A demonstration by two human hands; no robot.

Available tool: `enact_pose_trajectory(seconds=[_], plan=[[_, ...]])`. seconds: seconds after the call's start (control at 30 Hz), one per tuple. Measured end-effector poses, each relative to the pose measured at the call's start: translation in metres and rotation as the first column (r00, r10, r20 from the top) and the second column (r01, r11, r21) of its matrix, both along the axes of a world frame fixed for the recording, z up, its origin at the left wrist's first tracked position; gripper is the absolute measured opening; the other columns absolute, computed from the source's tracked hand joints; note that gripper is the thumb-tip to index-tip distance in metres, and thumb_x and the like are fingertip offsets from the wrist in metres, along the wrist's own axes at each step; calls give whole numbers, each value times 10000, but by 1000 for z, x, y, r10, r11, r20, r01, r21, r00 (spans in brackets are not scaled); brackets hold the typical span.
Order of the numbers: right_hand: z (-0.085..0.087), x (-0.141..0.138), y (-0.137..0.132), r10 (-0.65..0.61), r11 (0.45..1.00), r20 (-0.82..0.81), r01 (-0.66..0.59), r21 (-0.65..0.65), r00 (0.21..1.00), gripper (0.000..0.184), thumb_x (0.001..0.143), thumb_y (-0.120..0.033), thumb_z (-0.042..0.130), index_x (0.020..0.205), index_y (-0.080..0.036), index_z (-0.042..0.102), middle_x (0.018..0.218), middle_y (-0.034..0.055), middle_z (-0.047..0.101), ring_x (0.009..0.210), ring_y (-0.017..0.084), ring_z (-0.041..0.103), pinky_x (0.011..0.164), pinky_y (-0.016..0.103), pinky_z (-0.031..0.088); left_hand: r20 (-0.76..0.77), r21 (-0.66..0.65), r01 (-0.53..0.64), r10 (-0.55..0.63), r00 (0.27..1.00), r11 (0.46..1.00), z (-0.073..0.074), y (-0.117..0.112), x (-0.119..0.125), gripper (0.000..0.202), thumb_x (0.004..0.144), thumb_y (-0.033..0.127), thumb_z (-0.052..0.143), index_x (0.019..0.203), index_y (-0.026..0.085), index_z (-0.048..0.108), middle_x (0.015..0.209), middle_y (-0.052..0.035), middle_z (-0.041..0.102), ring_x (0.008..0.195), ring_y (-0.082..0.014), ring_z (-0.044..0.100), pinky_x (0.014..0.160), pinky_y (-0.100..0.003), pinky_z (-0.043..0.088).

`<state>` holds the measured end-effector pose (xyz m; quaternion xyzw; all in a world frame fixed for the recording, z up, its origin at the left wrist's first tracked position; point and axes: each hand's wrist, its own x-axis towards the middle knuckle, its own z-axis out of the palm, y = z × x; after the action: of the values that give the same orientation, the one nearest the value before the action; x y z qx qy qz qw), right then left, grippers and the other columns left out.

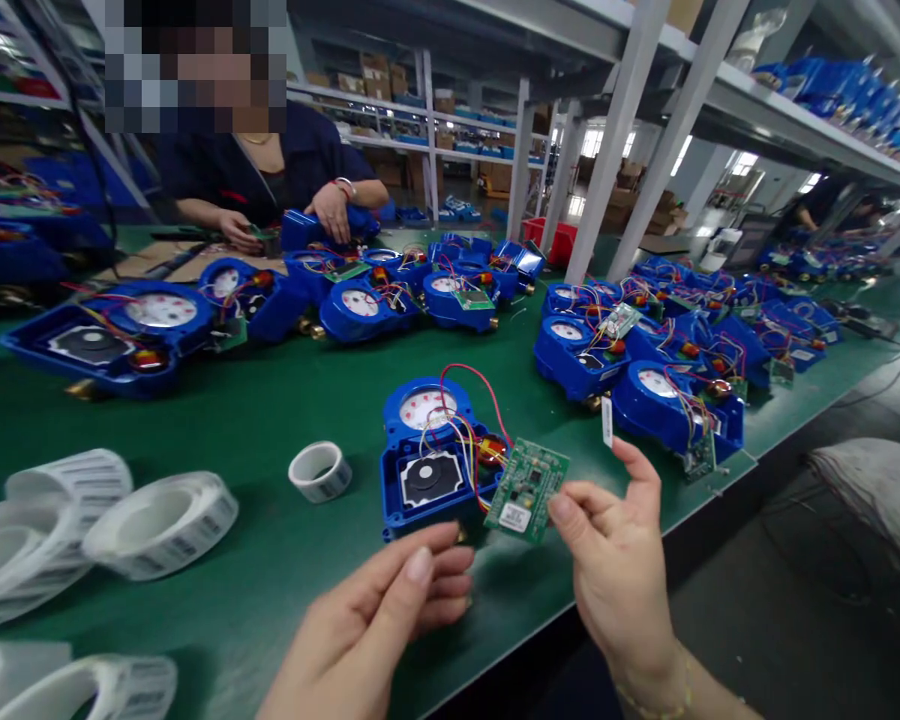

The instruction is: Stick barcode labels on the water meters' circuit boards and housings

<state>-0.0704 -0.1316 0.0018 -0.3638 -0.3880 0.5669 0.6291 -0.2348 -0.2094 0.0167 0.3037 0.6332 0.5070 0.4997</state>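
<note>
My right hand pinches the right edge of a green circuit board between thumb and finger. A small white barcode label sticks up from the tip of its raised index finger. The board carries a white sticker, and coloured wires link it to a blue water meter with a round dial and an open housing. My left hand is just in front of the meter, fingers stretched out and apart from the thumb, with nothing visible in it.
Rolls of barcode labels lie at the left, and a small roll sits beside the meter. More blue meters with boards and wires crowd the green table. A co-worker handles a meter across it. Shelf posts rise at the right.
</note>
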Motion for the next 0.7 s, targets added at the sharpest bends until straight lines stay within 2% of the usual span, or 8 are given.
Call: enact_pose_trajectory(seconds=[0.1,0.27,0.37,0.43,0.5,0.57,0.63,0.7], plan=[[24,9,21,116,993,50,-117,7,992,731,785,-185,791,1327,-298,313,728,-67,698,605,79,584,589,185,457,189,17,-23,20,982,1000,16,25,19,447,819,536,692,1068,167,729,947,-89,786,869,-234,738,769,-283,610],[56,21,48,304,952,146,-306,-10,941,789,748,-162,810,1337,-271,296,675,-70,696,609,99,622,634,219,498,166,84,95,-108,980,992,29,44,33,310,848,462,692,838,157,746,795,-76,782,690,-166,711,656,-219,580],[64,22,59,355,934,148,-356,-20,923,834,713,-140,831,1336,-269,293,696,-60,711,625,108,634,646,227,507,143,105,122,-136,980,987,30,49,37,295,849,443,692,796,158,749,777,-77,782,654,-151,699,633,-205,566],[64,22,62,378,926,145,-377,-35,914,848,706,-124,836,1340,-279,295,705,-60,711,636,109,634,647,224,505,125,127,75,-91,988,989,30,52,40,293,848,430,691,756,157,746,740,-72,774,614,-137,683,603,-190,551],[62,26,62,331,943,149,-332,-22,932,825,702,-120,847,1327,-306,340,764,-59,706,670,105,628,661,220,504,117,141,10,-27,993,990,28,54,44,289,846,414,692,714,160,734,686,-58,757,569,-124,661,568,-181,534],[60,36,56,171,982,165,-181,51,971,700,721,-147,852,1275,-329,464,860,-56,677,737,95,613,696,215,496,131,144,-42,23,991,989,24,55,48,274,839,408,699,712,167,725,665,-49,749,553,-126,654,557,-189,535],[60,50,46,22,994,192,-43,104,981,445,766,-200,835,1140,-319,624,917,-46,641,801,92,589,724,209,476,136,146,-58,38,990,988,19,57,50,268,825,420,712,723,172,721,670,-50,753,558,-139,663,561,-206,548],[62,63,35,79,996,218,-85,18,973,168,796,-269,818,936,-268,724,857,-30,628,773,95,559,689,211,446,121,147,-62,44,992,987,14,58,50,273,808,439,727,733,177,721,680,-53,757,568,-151,672,562,-220,559]])
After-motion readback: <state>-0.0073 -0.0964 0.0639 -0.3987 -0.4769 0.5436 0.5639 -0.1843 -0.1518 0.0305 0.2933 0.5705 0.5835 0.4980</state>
